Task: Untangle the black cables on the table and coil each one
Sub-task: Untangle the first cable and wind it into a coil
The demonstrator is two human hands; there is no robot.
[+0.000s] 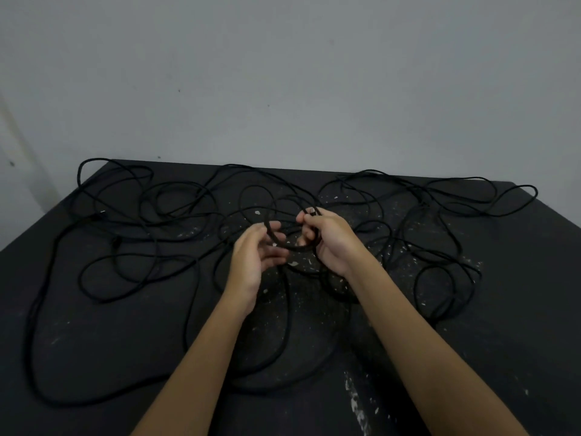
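Note:
Black cables lie in loose tangled loops across the black table, one heap at the left and another at the right. Above the table's middle my right hand grips a small coil of black cable, thumb and fingers curled round its right side. My left hand is beside the coil with relaxed fingers, its fingertips touching the coil's left strand. From the coil a strand hangs down to large loops near the front.
The tabletop is dark with white paint specks in the middle and a white smear at the front right. A plain grey wall stands right behind the table's far edge. Cable loops reach the far left and far right corners.

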